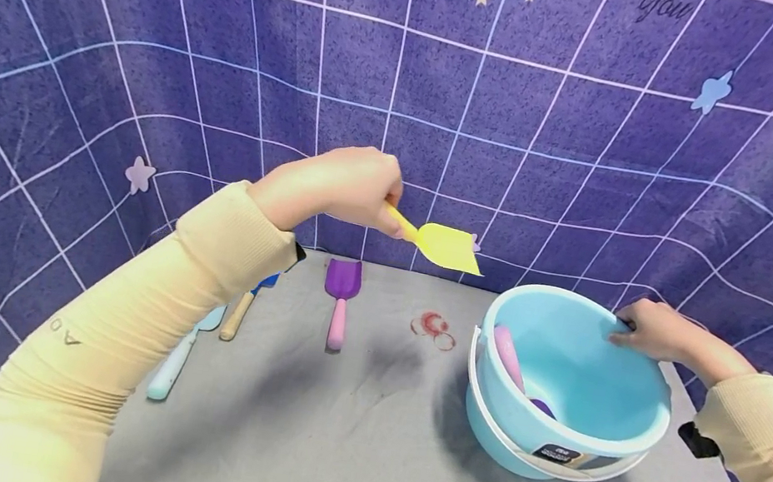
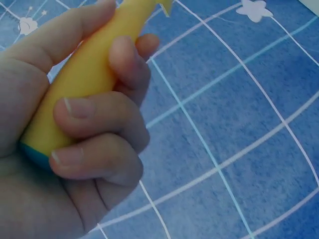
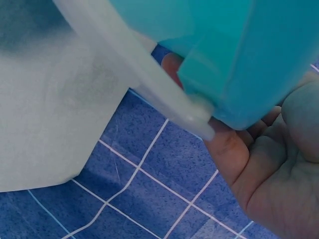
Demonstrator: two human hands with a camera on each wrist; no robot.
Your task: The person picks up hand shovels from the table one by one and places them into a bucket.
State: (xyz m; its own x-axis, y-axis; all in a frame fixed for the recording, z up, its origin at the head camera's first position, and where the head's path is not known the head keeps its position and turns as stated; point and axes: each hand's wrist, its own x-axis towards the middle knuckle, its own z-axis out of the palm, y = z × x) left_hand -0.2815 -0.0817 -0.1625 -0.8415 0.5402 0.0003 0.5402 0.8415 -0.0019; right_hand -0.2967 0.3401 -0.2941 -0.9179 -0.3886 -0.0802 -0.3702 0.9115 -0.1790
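Observation:
Up in the air over the table, my left hand [image 1: 363,187] grips a yellow toy shovel [image 1: 449,248] by its handle, the blade pointing right. The left wrist view shows the fingers curled round the yellow handle [image 2: 82,84], which has a teal end. At the right stands a light blue bucket [image 1: 513,451] with a white carrying handle [image 3: 144,74] hanging down its near side. My right hand [image 1: 661,331] holds the bucket's far right rim, thumb on the inside. Within the bucket lie a pink handle [image 1: 508,356] and something purple [image 1: 542,406], partly hidden by the near wall.
A purple shovel [image 1: 344,278] with a pink handle lies on the grey table [image 1: 320,467]. Left of it are a blue tool [image 1: 238,314] with a tan handle and a pale blue tool [image 1: 173,363], both partly behind my left sleeve. A purple gridded curtain [image 1: 414,68] hangs behind.

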